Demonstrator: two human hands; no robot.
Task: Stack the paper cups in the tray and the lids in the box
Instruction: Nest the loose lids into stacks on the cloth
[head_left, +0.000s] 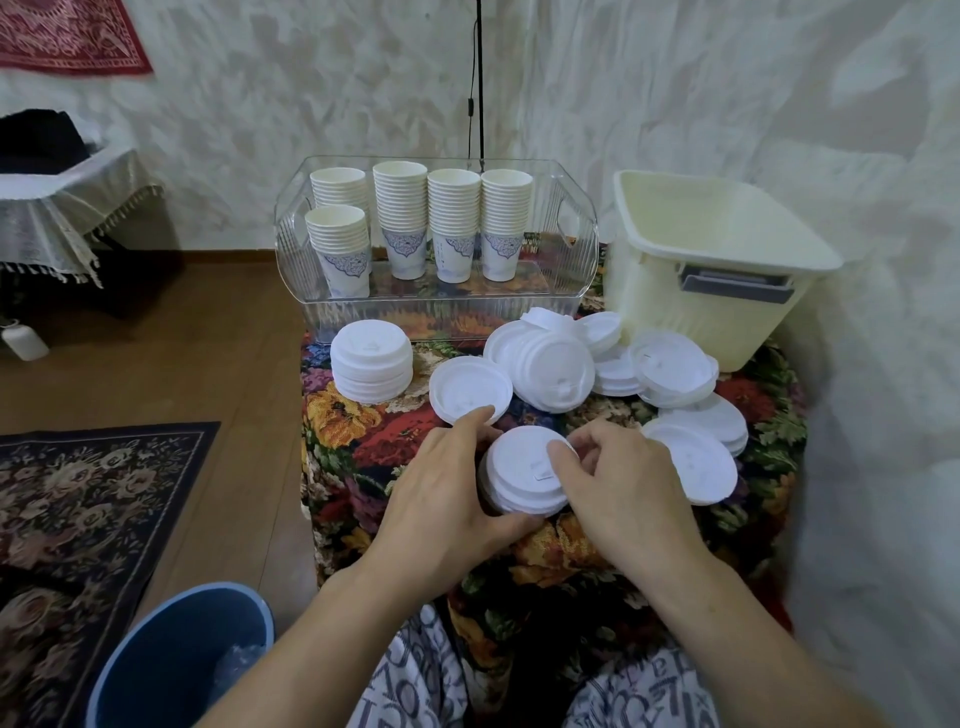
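lids crowd the counter in front of tray and box

loose white plastic lids (553, 371) lie in overlapping heaps between the hands and the cream box (727, 270), with a neat lid pile (371, 364) at the left and a single lid (470, 389) just beyond the left fingers. the left hand (447, 499) curls round the near side of a small stack of lids (522, 475); the right hand (618, 483) pinches the stack's top lid at its right edge, so each grip is closed on that stack. behind, the clear ribbed tray (436, 312) holds five columns of nested paper cups (454, 223) with blue patterns. the counter (363, 441) wears a woven floral cloth. around it are a brown floor, a dark floral rug (78, 499), a blue bin (171, 660) and a pale mottled wall.
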